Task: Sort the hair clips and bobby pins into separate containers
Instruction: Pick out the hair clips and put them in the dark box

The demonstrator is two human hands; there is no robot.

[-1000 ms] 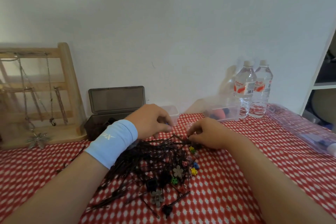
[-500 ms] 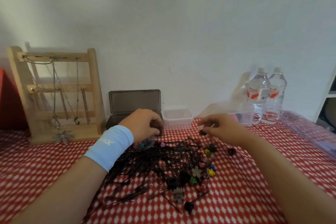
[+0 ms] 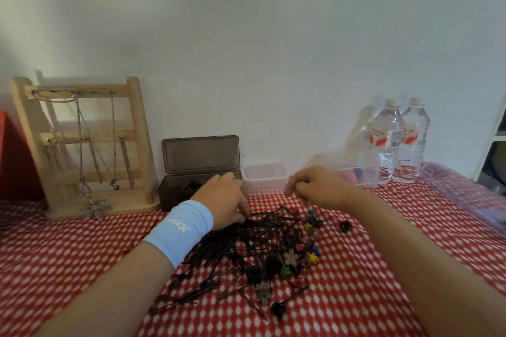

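A tangled pile of dark bobby pins (image 3: pixel 260 243) lies on the red checked cloth, with small coloured hair clips (image 3: pixel 290 256) mixed in along its right and near side. One black clip (image 3: pixel 345 226) lies apart to the right. My left hand (image 3: pixel 224 197), with a blue wristband, has its fingers curled down into the pile's far edge, just in front of the open dark box (image 3: pixel 171 194). My right hand (image 3: pixel 317 186) hovers by the small clear container (image 3: pixel 264 168), fingertips pinched together; what they pinch is barely visible.
A larger clear container (image 3: pixel 364 172) holding pink and dark items stands at the back right, beside two water bottles (image 3: pixel 388 139). A wooden jewellery stand (image 3: pixel 82 145) with hanging chains is at the back left. Clear plastic (image 3: pixel 465 194) lies along the right edge.
My right hand lifted off the pile with a small dark clip and moved back toward the small clear container. My left hand dropped onto the pile's far edge. The camera view shifted left.
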